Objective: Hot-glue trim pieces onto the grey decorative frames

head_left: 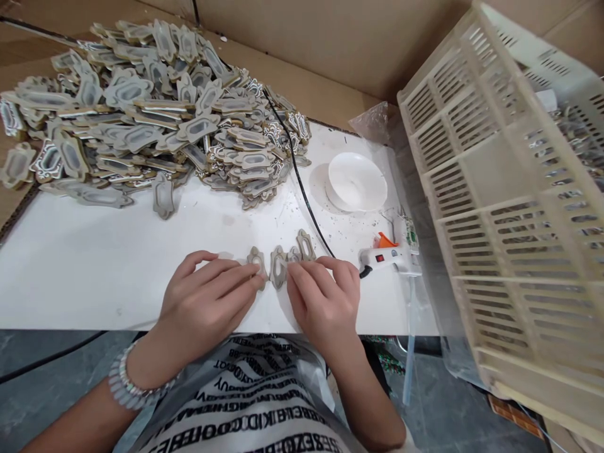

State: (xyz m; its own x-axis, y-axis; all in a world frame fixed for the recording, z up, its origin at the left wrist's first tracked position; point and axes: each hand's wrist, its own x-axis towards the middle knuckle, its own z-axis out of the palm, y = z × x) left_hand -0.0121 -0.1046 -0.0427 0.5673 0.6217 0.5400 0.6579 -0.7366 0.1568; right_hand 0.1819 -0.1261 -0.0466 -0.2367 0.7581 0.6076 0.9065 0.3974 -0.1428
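Pinching a gray frame (256,257) on the white surface (117,264), left-hand grip (205,299), right-hand grip (325,299) touching matching frames (277,269) just beside, its hold unclear, glue gun (389,259) and bowl (357,182) to the right, heaped frames (136,132) at far left.

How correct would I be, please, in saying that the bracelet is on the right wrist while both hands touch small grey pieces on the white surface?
The side is wrong: the head view shows the bracelet on the left wrist. The left hand and right hand do touch small grey pieces on the white surface.
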